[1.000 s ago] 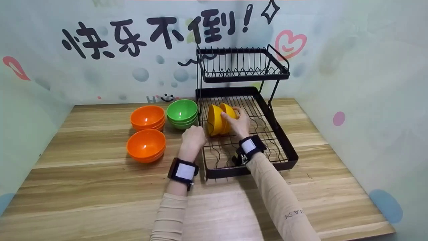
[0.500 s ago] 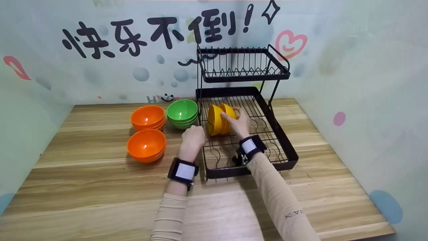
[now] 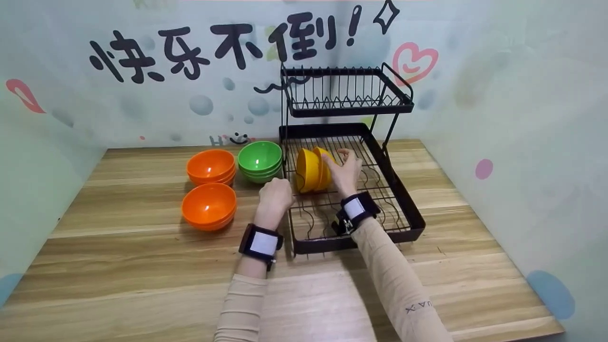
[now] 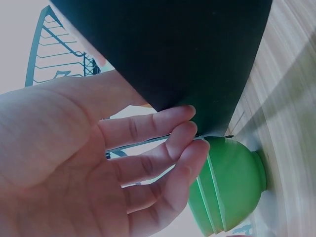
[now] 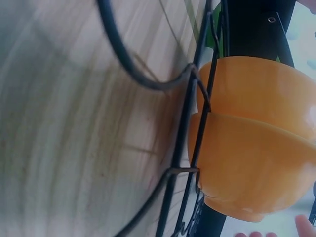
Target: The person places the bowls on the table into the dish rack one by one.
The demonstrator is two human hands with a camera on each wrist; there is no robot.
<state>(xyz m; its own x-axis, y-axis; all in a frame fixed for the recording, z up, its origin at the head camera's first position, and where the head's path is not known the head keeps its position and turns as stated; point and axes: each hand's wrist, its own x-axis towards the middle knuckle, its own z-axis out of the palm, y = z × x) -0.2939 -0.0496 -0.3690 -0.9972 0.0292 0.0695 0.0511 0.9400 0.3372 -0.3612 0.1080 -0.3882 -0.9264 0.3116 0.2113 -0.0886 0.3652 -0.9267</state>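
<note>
Fingers of the right hand (image 3: 346, 172) are loose and spread, just at 3 o'clock of the two yellow bowls (image 3: 311, 169) standing on edge in the black rack (image 3: 403, 199). At 9 o'clock, the left hand (image 3: 274, 195) curls its fingers on the rack's edge, near the green bowls (image 3: 259, 160).

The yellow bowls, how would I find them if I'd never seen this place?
Look for the black rack on the right of the wooden table. On its bottom shelf stand two yellow bowls, tipped on edge beside the right hand. The orange bowls and green bowls sit upright on the table instead.
</note>
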